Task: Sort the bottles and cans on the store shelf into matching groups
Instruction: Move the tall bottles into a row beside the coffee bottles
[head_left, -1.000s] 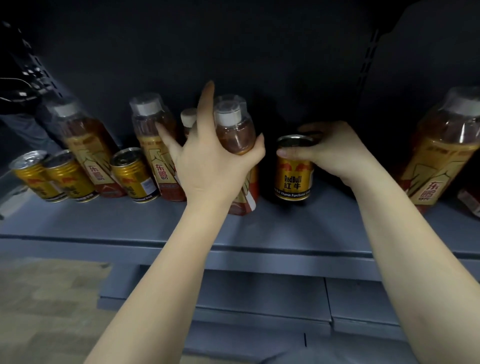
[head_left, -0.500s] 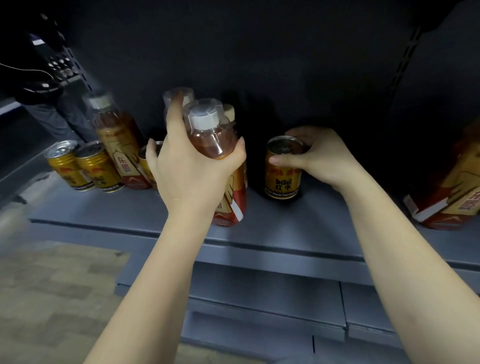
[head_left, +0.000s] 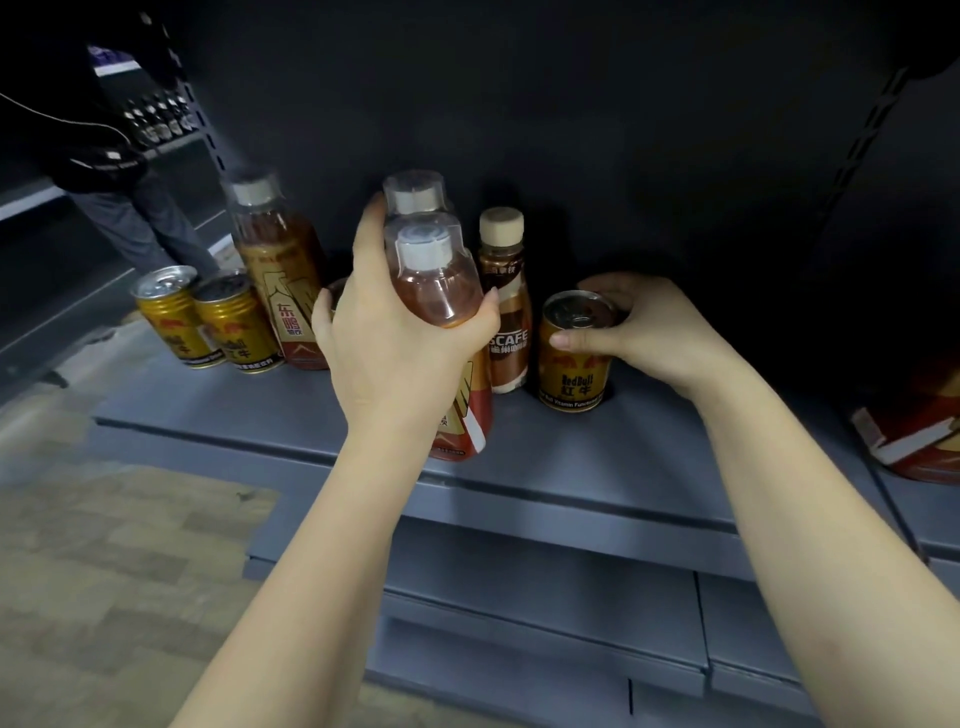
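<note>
Meanwhile, two gold cans (head_left: 205, 317) and an amber bottle (head_left: 280, 275) stand upright at the shelf (head_left: 597, 457) left. The left hand (head_left: 395, 343) clenches a clear-capped tea bottle (head_left: 436, 291) mid-body, cap up, leaning slightly; full, likely heavy and slick. A coffee bottle (head_left: 506, 306) stands just beside. The right hand (head_left: 654, 327) grasps an upright Red Bull can (head_left: 574, 358) near the rim, stiff-walled.

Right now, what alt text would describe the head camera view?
A person's left hand grips an amber drink bottle while the right hand holds a gold Red Bull can on a grey store shelf, beside a Nescafe bottle.
</note>
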